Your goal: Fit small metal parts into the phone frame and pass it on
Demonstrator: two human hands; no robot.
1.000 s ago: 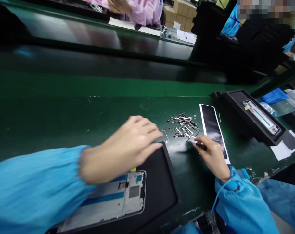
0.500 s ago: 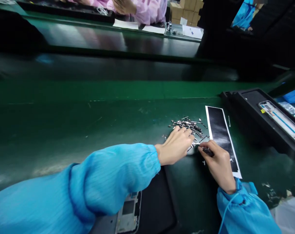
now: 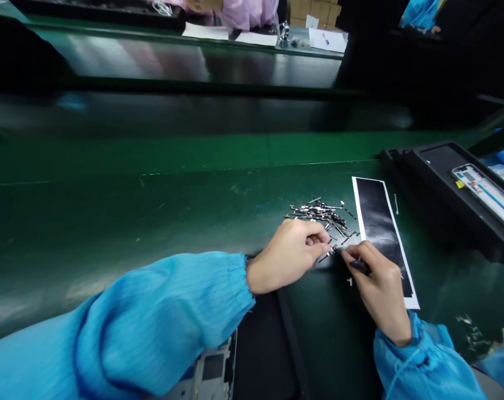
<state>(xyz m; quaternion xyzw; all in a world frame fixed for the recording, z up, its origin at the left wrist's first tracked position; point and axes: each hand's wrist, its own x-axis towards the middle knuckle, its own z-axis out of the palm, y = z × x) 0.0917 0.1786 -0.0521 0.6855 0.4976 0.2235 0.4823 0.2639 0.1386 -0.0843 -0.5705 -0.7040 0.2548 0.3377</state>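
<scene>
My left hand (image 3: 288, 253) is closed, thumb and forefinger pinched at the end of a small thin dark-and-silver part (image 3: 327, 254). Facing it, my right hand (image 3: 379, 278) grips a dark slim tool (image 3: 360, 266), its tip side pointing at that same part; the tool's exact kind is hidden by the fingers. Just beyond both hands lies a loose pile of small thin metallic parts (image 3: 318, 212) on the green table (image 3: 193, 222). A tiny pale piece (image 3: 349, 281) rests beside my right hand.
A black strip on a white-edged sheet (image 3: 381, 222) lies right of the pile. Farther right, a black tray (image 3: 435, 161) holds a phone frame (image 3: 485, 189). Under my left sleeve are another phone frame (image 3: 212, 369) and a black tray (image 3: 264, 350). A pink-sleeved person (image 3: 250, 12) sits across.
My left hand has drawn back from over the pile, and its spread fingers have closed into a pinch at the small part. My right hand stays near the part with the tool.
</scene>
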